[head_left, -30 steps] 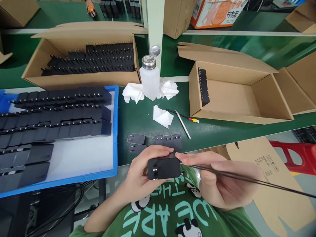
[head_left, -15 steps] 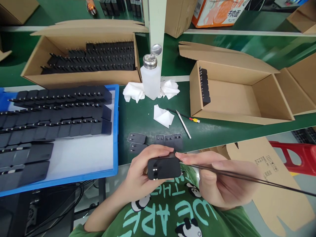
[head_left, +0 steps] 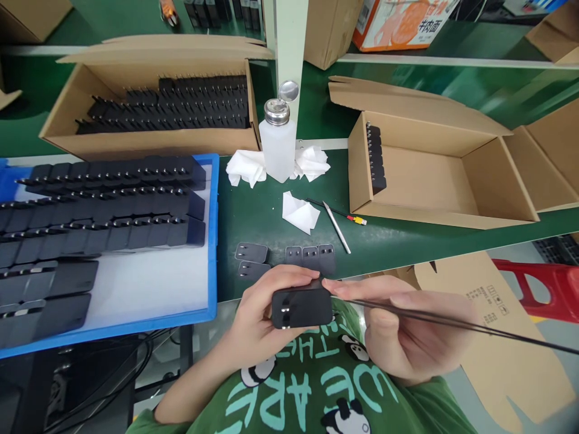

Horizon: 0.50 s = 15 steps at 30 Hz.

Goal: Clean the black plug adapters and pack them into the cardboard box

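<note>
A black plug-in power adapter [head_left: 301, 308] is held in my left hand [head_left: 257, 319], with its two metal prongs at the left end facing up. My right hand [head_left: 416, 331] pinches a thin, doubled black cable [head_left: 456, 325] that trails off past the right edge of view. Its fingertips touch the right end of the adapter; whether the cable joins the adapter there is hidden by the fingers. Just beyond my hands, several more black adapters lie on the green table, one group on the left [head_left: 251, 253] and one on the right [head_left: 310, 258].
A blue-rimmed tray [head_left: 212, 241] with rows of adapters lies left. Behind it stands a carton [head_left: 149, 143] full of adapters. A carton [head_left: 420, 175] at right holds one short row. A pump bottle [head_left: 277, 147], white tissue [head_left: 300, 213], a silver pen-like tool [head_left: 336, 227] and yellow-red connectors [head_left: 357, 220] lie between.
</note>
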### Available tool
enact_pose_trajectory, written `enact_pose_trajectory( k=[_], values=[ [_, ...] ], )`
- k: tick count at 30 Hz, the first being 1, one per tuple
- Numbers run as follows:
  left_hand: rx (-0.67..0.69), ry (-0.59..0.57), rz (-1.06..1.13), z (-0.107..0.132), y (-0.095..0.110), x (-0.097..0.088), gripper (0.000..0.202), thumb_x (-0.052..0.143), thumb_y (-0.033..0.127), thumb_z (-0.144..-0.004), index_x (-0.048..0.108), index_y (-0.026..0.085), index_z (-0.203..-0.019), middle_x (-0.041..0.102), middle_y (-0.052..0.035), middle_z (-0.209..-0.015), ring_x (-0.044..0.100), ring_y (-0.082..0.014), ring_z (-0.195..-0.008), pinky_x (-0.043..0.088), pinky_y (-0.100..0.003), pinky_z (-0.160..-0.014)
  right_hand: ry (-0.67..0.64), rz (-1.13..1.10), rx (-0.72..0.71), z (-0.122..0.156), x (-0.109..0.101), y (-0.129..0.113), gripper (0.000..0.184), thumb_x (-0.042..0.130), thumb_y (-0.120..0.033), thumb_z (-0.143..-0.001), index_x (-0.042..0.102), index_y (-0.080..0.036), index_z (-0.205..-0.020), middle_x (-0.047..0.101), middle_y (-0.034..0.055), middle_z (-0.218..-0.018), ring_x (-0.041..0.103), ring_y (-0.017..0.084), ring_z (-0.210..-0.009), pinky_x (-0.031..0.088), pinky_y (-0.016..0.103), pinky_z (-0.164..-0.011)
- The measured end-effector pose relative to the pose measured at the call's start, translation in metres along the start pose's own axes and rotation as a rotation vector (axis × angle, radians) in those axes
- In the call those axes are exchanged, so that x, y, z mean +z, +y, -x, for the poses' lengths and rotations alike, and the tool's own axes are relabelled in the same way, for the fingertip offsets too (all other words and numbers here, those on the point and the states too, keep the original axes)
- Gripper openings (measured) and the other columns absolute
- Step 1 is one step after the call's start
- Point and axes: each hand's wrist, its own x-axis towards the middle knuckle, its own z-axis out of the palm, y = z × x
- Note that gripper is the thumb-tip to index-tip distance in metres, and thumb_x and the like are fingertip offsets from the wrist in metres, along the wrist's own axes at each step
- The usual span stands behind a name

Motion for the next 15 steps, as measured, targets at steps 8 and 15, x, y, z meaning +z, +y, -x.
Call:
enact_pose_trajectory(
  k=[8,15],
  values=[
    [0.006,0.001,-0.007,0.0011,-0.0009,-0.0005,0.048,0.083,0.029,-0.082,0.063,0.026,-0.126,0.074,-0.0087,-0.116,0.072,-0.0232,-0.106,0.06,-0.034,-0.088,0.016,-0.016,-0.019,0.0026,0.0013,0.0024,0.042,0.055,-0.001,-0.092,0.059,-0.017,-0.13,0.08,0.0091,-0.11,0.079,0.023,-0.094,0.07,0.034,-0.078],
    [0.029,0.0,-0.007,0.0014,-0.0005,-0.0012,0.05,0.084,0.027,-0.082,0.063,0.026,-0.127,0.074,-0.0091,-0.117,0.072,-0.0226,-0.105,0.061,-0.034,-0.088,0.028,-0.019,-0.009,0.0045,0.0027,0.0031,0.041,0.055,-0.003,-0.091,0.061,-0.018,-0.129,0.08,0.0093,-0.108,0.08,0.024,-0.092,0.071,0.035,-0.078]
  ],
)
